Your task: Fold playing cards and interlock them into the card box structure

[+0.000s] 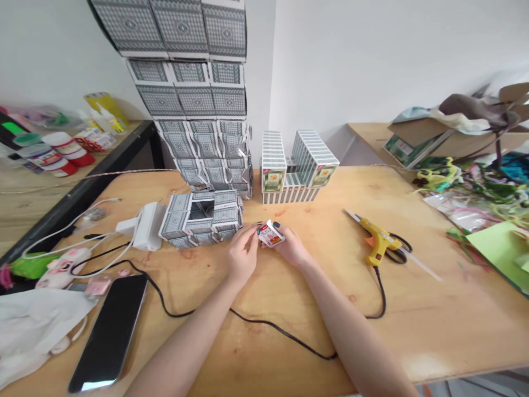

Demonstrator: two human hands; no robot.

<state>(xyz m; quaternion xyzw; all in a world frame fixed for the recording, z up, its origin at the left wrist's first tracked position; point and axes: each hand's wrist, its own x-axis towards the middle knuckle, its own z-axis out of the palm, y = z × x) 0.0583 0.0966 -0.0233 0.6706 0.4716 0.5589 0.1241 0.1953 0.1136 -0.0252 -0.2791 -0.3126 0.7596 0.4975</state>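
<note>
Two hands [243,256] [292,246], small box [270,237] held (lettering illegible)

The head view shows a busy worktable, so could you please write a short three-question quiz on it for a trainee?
1. Multiple choice: what do the left hand and the right hand hold together?
a) a pair of scissors
b) a small red-and-white box
c) a white cloth

2. True or false: the yellow glue gun lies to the right of both hands.

3. Short answer: which thing with a dark screen lies on the near left part of the table?

Key:
1. b
2. True
3. A phone
</note>
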